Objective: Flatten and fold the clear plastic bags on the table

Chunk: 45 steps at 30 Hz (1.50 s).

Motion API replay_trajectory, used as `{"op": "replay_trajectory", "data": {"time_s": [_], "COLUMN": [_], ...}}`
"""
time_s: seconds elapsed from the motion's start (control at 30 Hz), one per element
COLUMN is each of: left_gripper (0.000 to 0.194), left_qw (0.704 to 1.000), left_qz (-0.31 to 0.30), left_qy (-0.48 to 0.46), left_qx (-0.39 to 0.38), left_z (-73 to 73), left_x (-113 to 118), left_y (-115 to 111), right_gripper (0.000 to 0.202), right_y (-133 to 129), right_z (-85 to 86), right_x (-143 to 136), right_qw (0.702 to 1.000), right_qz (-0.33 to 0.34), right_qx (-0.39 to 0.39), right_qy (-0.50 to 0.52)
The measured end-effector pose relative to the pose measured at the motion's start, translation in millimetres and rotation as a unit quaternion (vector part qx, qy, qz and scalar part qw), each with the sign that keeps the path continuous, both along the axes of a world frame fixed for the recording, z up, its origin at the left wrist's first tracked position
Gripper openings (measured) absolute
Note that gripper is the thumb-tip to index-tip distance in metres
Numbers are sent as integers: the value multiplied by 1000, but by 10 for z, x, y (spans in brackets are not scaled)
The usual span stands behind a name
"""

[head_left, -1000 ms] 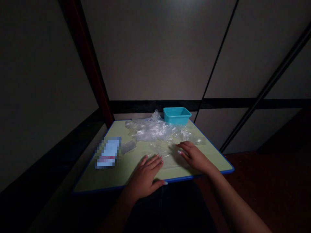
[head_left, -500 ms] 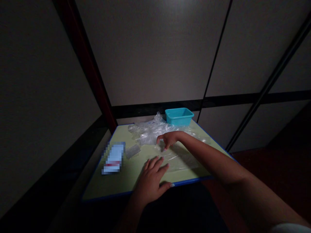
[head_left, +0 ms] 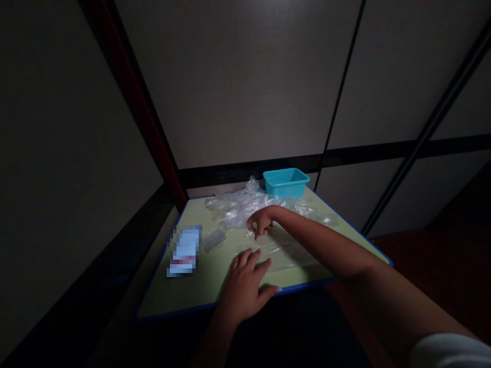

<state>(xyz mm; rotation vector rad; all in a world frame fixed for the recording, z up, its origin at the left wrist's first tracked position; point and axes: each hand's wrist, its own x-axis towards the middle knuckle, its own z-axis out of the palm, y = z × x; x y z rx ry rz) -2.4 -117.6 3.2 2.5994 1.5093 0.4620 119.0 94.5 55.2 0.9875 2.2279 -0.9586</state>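
Note:
A clear plastic bag (head_left: 291, 254) lies flat on the pale green table near its front edge. My right hand (head_left: 262, 221) reaches over it from the right, fingers curled down and pinched at the bag's far left corner. Flat on the table, my left hand (head_left: 245, 286) has its fingers spread, with the fingertips by the bag's left edge and the thumb at the table edge. Just beyond my right hand is a crumpled heap of clear plastic bags (head_left: 241, 204).
A turquoise plastic basket (head_left: 286, 189) stands at the back right of the table (head_left: 172, 299). On the left are a small greyish translucent piece (head_left: 214, 239) and a blurred-out flat item (head_left: 184, 250). Wall panels rise close behind the table.
My right hand's fingers have drawn together at the bag's corner, where they were apart before. My left hand stays spread on the table. The view has shifted slightly.

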Motion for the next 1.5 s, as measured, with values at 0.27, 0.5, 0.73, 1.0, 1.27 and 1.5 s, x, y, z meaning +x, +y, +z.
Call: {"op": "replay_trajectory", "data": {"time_s": [0.27, 0.5, 0.73, 1.0, 1.27, 1.5], "left_gripper": [57, 55, 54, 51, 58, 48], "left_qw": [1000, 1000, 1000, 1000, 999, 998], "left_qz": [1, 6, 5, 1, -11, -47], "left_qy": [0, -11, -11, -3, -15, -31], "left_qx": [-5, 2, 11, 25, 44, 35], "left_z": [8, -8, 7, -32, -41, -9], "left_x": [5, 11, 18, 9, -7, -9], "left_y": [8, 3, -10, 5, 15, -12], "right_gripper": [57, 50, 47, 41, 30, 11], "right_y": [36, -13, -101, -186, -266, -404], "right_z": [-37, -67, -111, -104, -233, -373], "right_x": [159, 343, 584, 585, 622, 734], "right_qw": [999, 998, 995, 981, 970, 951], "right_qz": [-4, -13, -29, -60, -70, -112], "right_qx": [-35, -59, -71, -15, -11, 68], "right_qy": [7, 22, 60, 182, 234, 280]}}
